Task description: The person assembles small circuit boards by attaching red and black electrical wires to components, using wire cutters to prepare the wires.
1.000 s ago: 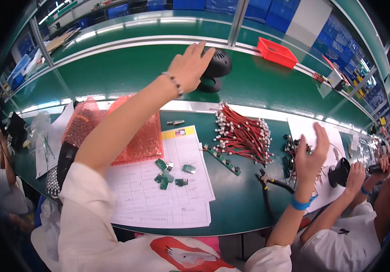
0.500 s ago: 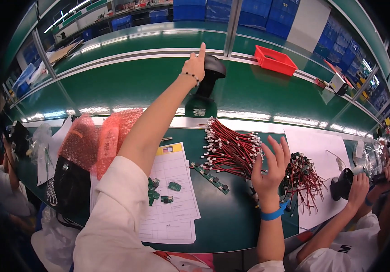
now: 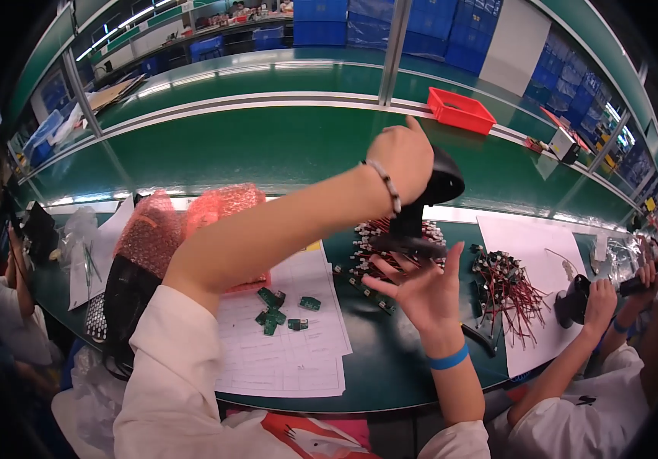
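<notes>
A black device (image 3: pixel 408 220) with a rounded hood, a narrow stem and a flat base hangs tilted above the bench. My left hand (image 3: pixel 404 162) is closed around its upper part; the index finger points up along the hood. Just under the base, my right hand (image 3: pixel 432 298) is open, palm up and fingers spread; whether it touches the base I cannot tell. Behind the device lies a bundle of red-and-black wires (image 3: pixel 365 254) with white connectors, partly hidden. Right of my right hand is a pile of wired circuit boards (image 3: pixel 509 287).
Small green circuit boards (image 3: pixel 271 315) lie on printed sheets (image 3: pixel 283 371). Pink bubble wrap (image 3: pixel 145 233) and a black bag (image 3: pixel 126 306) sit at left. A red bin (image 3: pixel 460 112) stands at the back. At right, another person's hand (image 3: pixel 600 304) holds a similar black device (image 3: pixel 571 302).
My left hand has brought the black device from the far green surface toward me and to the right, over the wires. My right hand has shifted slightly left, under its base.
</notes>
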The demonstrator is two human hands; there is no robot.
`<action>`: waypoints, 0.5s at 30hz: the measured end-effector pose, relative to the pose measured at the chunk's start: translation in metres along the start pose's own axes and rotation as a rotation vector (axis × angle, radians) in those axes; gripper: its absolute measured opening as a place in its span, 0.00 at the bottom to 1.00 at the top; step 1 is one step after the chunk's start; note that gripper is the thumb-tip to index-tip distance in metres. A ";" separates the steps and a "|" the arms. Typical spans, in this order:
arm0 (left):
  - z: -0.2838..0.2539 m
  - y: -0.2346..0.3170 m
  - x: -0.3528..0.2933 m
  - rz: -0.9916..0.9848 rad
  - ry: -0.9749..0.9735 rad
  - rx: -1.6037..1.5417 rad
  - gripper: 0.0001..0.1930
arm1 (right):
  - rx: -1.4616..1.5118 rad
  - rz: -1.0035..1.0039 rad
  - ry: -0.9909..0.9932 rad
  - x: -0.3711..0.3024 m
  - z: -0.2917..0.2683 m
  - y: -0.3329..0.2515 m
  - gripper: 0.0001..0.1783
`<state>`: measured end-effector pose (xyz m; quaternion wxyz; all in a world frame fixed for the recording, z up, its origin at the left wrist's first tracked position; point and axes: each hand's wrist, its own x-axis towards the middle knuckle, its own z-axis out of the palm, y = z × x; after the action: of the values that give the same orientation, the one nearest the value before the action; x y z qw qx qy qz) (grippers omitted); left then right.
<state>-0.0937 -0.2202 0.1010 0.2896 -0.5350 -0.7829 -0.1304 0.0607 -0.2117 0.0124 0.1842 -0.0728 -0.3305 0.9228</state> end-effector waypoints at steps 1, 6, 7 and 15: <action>-0.004 0.010 -0.005 0.004 0.002 -0.010 0.26 | 0.131 0.011 0.051 0.003 -0.006 0.000 0.42; -0.019 0.032 -0.024 0.106 0.021 -0.151 0.29 | 0.207 -0.108 0.118 0.015 -0.025 -0.014 0.32; -0.020 0.029 -0.022 0.078 0.005 -0.237 0.28 | 0.228 -0.129 0.123 0.013 -0.024 -0.014 0.29; -0.019 0.005 -0.028 0.133 0.091 -0.492 0.23 | 0.074 -0.361 0.139 0.004 -0.028 -0.010 0.29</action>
<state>-0.0757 -0.2498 0.0992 0.1934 -0.6332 -0.6769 -0.3216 0.0672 -0.1870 -0.0032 0.3717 -0.0692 -0.2906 0.8790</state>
